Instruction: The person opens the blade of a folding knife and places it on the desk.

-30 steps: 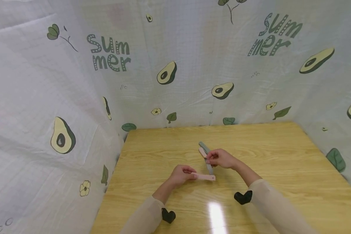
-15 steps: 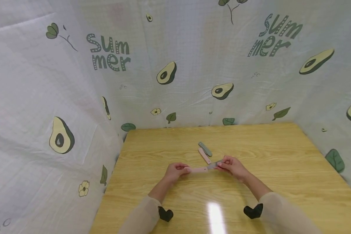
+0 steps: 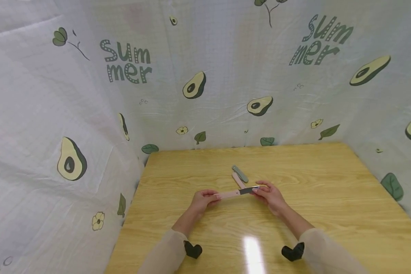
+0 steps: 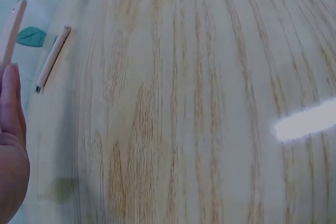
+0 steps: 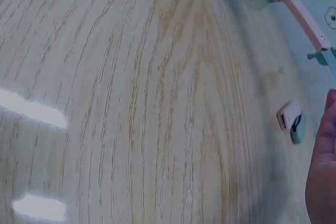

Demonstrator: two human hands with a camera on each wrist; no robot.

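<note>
An unfolded folding knife with a pink handle and a flat grey blade is held above the table, nearly in one line. My left hand pinches the far left end of the handle between thumb and fingers. At the other end, my right hand has the blade's tip between thumb and fingers. Just behind lie a second pink folding knife, partly covered by the held blade, and a grey-green one, both folded and side by side. The right wrist view shows the pink handle and its pivot.
The wood-grain table carries a bright light reflection near the front. A patterned cloth hangs behind the table and along both sides.
The right hand has swung the blade outward from the handle to the right, and shifted its grip to the tip. Both hands have raised the knife slightly. The two folded knives have stayed put.
</note>
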